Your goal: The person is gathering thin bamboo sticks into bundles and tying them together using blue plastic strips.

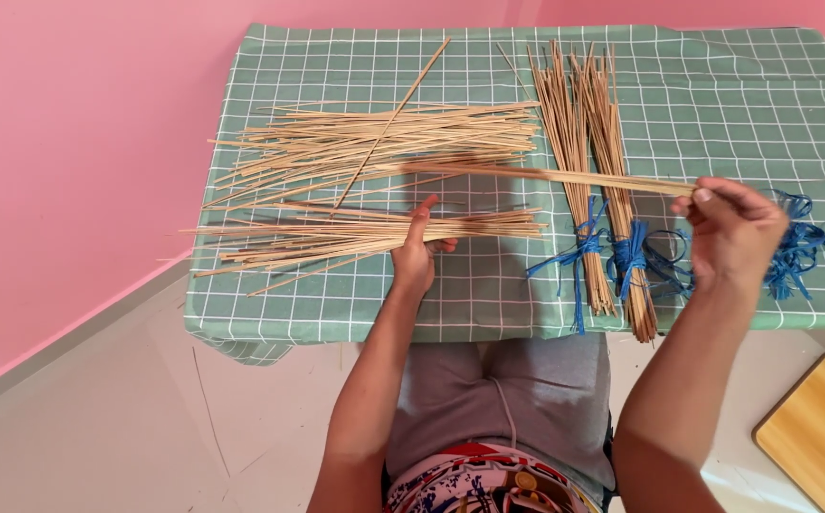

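Right hand (735, 233) closed around one end of a thin handful of straw sticks (526, 174), held level just above the counter (488, 285), tips reaching over the upper loose pile (384, 142). Left hand (417, 252) half-curled on the lower loose pile (365, 233), thumb up, gripping nothing. Two bundles tied with blue string (602, 190) lie between the hands; loose blue string (806, 247) just right of right hand.

Looks like a home craft corner, not a workshop: small table (773, 104) with a green checked tablecloth (355, 304) pushed against plain pink walls (70, 142), pale tiled floor (99, 427) below. Loose thin straw sticks (374, 142), two tied bundles (588, 142) and blue plastic string (811, 247) lie on the cloth; wooden board (816, 437) on the floor; no machines, handwork only
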